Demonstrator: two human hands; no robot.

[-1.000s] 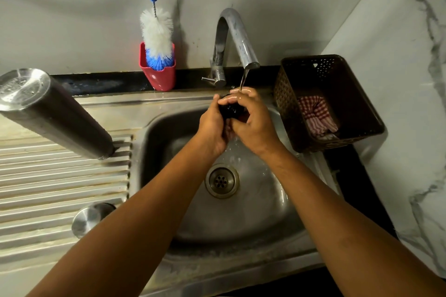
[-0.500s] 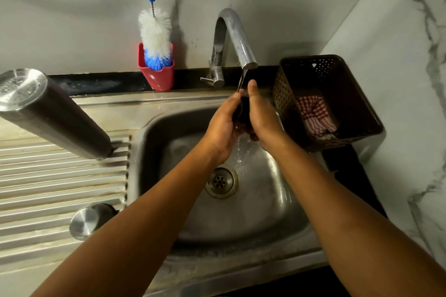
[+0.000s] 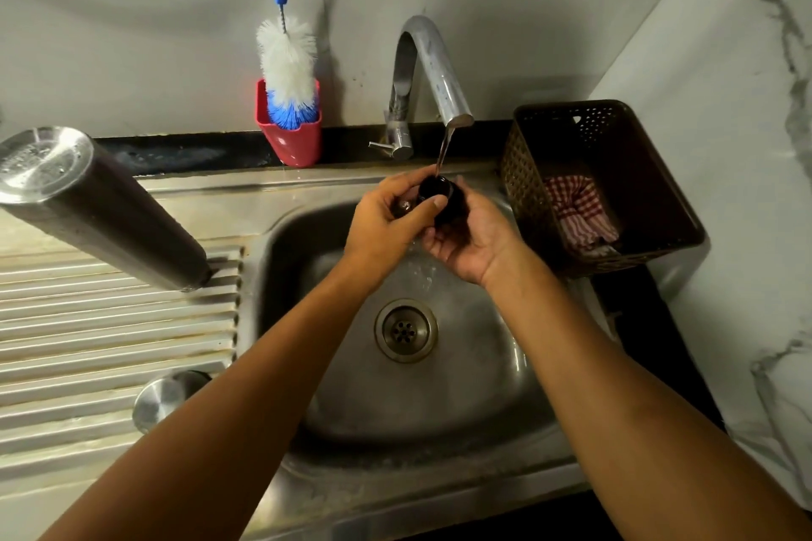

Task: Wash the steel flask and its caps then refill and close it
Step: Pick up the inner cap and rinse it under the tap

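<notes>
Small black round cap [image 3: 441,195], centre frame: pinched between thumb and fingers of left hand [image 3: 386,220], cradled in curled right hand [image 3: 474,242], under water from curved steel tap [image 3: 435,66], over steel sink [image 3: 483,387]. Left: tall steel flask [image 3: 105,211] and round steel cap [image 3: 162,398], on ribbed drainboard [image 3: 110,334]. Right: brown perforated basket [image 3: 659,189].
</notes>
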